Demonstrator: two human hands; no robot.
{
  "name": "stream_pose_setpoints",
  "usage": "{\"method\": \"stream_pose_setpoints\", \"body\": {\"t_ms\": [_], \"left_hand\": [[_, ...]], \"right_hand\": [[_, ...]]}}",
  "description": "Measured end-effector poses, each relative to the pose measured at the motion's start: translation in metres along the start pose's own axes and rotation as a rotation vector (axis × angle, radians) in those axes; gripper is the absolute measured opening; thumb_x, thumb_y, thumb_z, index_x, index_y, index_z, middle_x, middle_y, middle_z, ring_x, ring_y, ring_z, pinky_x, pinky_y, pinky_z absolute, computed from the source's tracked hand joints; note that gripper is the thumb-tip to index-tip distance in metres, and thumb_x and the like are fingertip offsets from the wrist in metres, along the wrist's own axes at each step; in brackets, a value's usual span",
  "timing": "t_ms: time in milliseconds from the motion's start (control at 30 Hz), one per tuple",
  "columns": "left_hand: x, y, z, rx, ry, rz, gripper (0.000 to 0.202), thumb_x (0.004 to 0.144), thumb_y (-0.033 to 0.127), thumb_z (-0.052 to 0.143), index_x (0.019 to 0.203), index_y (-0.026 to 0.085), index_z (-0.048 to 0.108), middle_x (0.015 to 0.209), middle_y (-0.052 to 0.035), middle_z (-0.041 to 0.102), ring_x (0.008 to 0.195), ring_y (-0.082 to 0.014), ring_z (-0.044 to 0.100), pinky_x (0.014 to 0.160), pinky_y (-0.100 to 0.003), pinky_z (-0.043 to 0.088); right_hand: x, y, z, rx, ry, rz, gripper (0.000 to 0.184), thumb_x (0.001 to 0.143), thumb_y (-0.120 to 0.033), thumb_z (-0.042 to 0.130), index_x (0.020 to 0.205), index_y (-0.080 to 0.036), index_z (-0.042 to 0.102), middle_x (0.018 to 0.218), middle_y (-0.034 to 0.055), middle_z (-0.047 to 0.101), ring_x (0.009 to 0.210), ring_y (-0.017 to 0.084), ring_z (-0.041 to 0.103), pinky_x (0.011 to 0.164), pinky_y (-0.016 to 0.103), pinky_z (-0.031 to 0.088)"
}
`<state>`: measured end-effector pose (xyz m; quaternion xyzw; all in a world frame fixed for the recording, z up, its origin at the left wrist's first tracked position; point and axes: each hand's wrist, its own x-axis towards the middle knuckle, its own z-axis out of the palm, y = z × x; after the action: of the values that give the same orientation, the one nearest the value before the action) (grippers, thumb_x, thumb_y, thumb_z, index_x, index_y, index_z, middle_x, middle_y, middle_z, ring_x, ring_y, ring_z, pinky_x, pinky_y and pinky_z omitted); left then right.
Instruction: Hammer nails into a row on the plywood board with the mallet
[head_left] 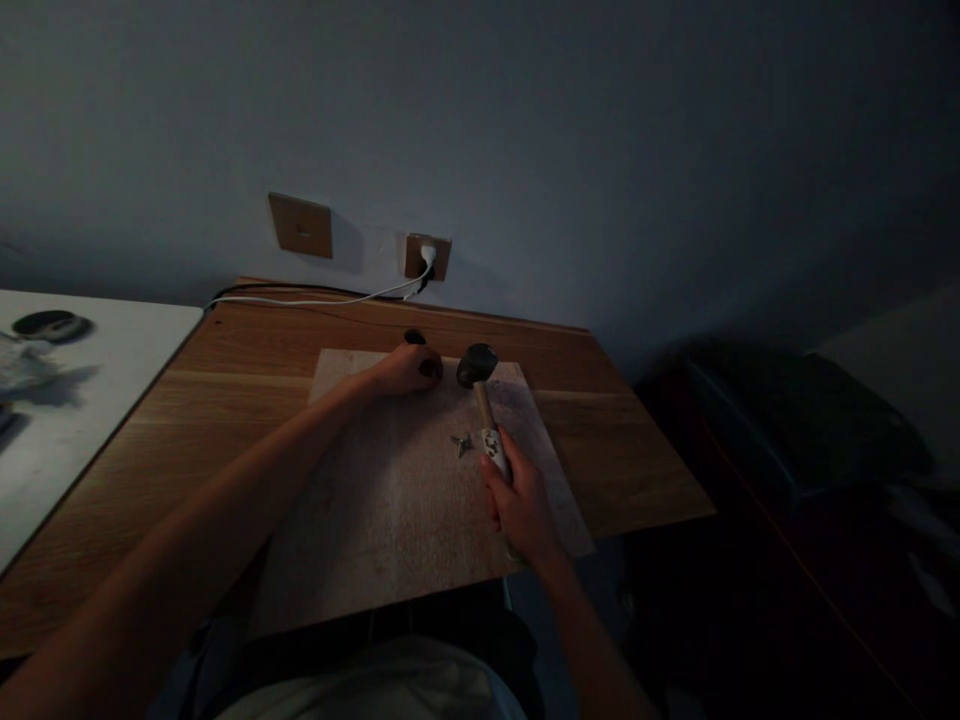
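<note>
My right hand (520,503) is closed around the handle of a hammer (484,398), whose dark head hovers over the far part of a pale board (390,500) on the wooden table (225,390). My left hand (409,369) rests at the board's far edge, fingers curled on a small dark object (430,368) right beside the hammer head; what it is I cannot make out. A few small metal nails (461,443) lie on the board just left of the hammer handle.
A small dark round item (414,337) sits behind the board. On the wall are a switch plate (301,225) and a socket (427,257) with a white cable (315,299) trailing left. A white table (67,400) stands left, dark furniture (795,420) right.
</note>
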<state>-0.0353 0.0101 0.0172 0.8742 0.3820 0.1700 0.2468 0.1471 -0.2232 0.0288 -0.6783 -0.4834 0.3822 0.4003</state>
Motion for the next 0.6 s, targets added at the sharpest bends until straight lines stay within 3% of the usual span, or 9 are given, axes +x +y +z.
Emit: {"method": "stream_pose_setpoints", "body": {"t_ms": [433, 600], "left_hand": [[0.001, -0.009, 0.006, -0.057, 0.038, 0.068, 0.016, 0.076, 0.016, 0.070, 0.089, 0.016, 0.078, 0.083, -0.0041, 0.076, 0.077, -0.0199, 0.071, 0.074, -0.027, 0.053], [0.001, -0.010, 0.008, -0.081, 0.047, 0.069, 0.015, 0.079, 0.024, 0.074, 0.091, 0.015, 0.078, 0.084, -0.0054, 0.076, 0.077, -0.0204, 0.071, 0.075, -0.027, 0.053]], "right_hand": [[0.002, -0.010, 0.010, -0.034, -0.084, -0.033, 0.055, 0.099, -0.042, 0.057, 0.148, -0.018, 0.059, 0.054, -0.0098, 0.046, 0.037, 0.011, 0.044, 0.034, 0.020, 0.039], [0.001, -0.011, 0.012, -0.060, -0.034, -0.065, 0.060, 0.101, -0.044, 0.055, 0.155, -0.018, 0.055, 0.055, -0.0074, 0.051, 0.040, 0.013, 0.042, 0.039, 0.023, 0.039]]}}
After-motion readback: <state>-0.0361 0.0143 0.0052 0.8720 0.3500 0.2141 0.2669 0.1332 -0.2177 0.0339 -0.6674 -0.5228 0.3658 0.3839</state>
